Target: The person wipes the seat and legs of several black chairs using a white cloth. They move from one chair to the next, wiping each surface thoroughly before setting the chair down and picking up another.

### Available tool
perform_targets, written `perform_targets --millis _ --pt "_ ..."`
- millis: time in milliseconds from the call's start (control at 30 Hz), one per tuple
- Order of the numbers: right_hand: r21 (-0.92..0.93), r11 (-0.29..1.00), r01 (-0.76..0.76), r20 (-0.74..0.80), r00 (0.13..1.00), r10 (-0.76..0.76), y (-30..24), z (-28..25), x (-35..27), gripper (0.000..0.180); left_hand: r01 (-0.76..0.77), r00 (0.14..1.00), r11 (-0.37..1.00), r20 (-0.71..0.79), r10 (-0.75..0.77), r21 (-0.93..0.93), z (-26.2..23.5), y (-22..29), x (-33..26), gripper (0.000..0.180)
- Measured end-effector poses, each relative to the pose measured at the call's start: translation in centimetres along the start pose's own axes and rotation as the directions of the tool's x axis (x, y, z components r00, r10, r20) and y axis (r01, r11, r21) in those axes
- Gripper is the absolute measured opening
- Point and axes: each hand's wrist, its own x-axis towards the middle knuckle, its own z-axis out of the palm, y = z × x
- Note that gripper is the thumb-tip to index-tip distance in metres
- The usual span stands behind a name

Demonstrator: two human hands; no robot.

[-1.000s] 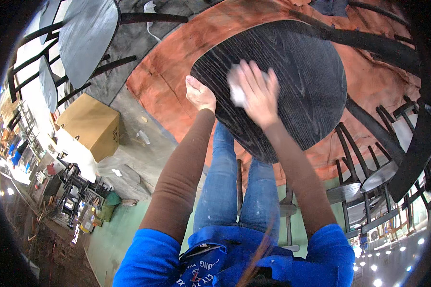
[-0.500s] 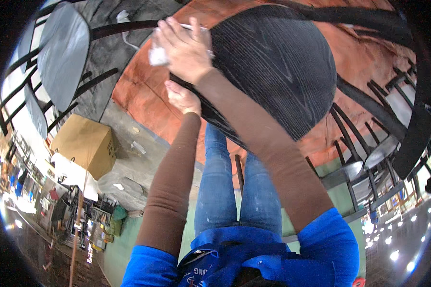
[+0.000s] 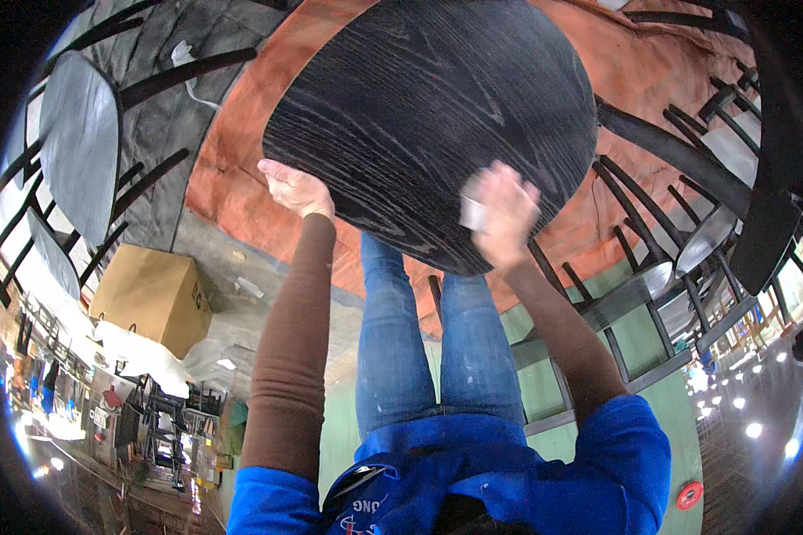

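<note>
A rounded black wood-grained chair seat (image 3: pixel 437 116) lies tilted in front of me, above my thighs. My left hand (image 3: pixel 300 190) grips its near left edge, with the fingers partly hidden at the rim. Over the near right part of the seat is my right hand (image 3: pixel 507 212), slightly blurred. It is closed on a small white cloth (image 3: pixel 474 214), pressed against the black surface.
Orange cloth (image 3: pixel 227 169) spreads beneath the seat. Dark chairs with grey seats (image 3: pixel 80 143) stand at the left, and more black chair frames (image 3: pixel 633 294) crowd the right. A cardboard box (image 3: pixel 147 294) sits at lower left.
My right hand has swept the white cloth from the seat's far left edge to its near right part. The seat has shifted in view, and my left hand now grips its left edge.
</note>
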Motion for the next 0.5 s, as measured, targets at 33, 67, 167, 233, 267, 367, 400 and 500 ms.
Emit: perform_targets --millis 33,67,167,233,267,367,400,500 --pt "0.056 0.992 0.116 -0.097 0.989 -0.110 -2.9 0.0 3.8 0.062 0.011 1.000 1.000 0.012 -0.011 0.003 0.0 -0.1 0.2 0.083" --pt "0.071 0.976 0.207 -0.192 0.963 -0.191 -6.5 0.2 8.2 0.065 0.042 0.999 0.999 0.029 -0.042 0.014 -0.1 -0.2 0.4 0.083" --pt "0.255 0.927 0.276 -0.432 0.890 -0.146 -16.5 -0.5 18.5 0.063 0.022 0.999 1.000 0.038 -0.023 0.022 -0.1 -0.2 0.9 0.085" --pt "0.025 0.947 0.321 -0.587 0.772 -0.246 -19.1 -0.7 21.8 0.056 0.058 0.997 0.998 0.056 -0.057 -0.009 -0.2 0.0 0.9 0.087" --pt "0.042 0.941 0.336 -0.601 0.761 -0.245 -18.8 -1.0 21.6 0.054 0.057 0.997 0.998 0.043 -0.057 0.009 -0.1 0.1 0.8 0.088" --pt "0.184 0.924 0.335 -0.426 0.874 -0.233 -11.1 -1.1 15.1 0.068 0.000 1.000 0.999 -0.013 0.001 0.041 -0.1 0.7 0.4 0.089" --pt "0.187 0.945 0.269 -0.335 0.922 -0.197 -7.3 -1.1 11.4 0.064 0.038 0.999 0.999 -0.009 -0.038 0.000 0.0 0.8 0.2 0.089" --pt "0.024 0.995 0.100 -0.284 0.955 -0.089 3.1 -2.0 -0.5 0.069 0.067 0.998 0.998 -0.002 -0.067 -0.013 0.0 1.1 -0.1 0.089"
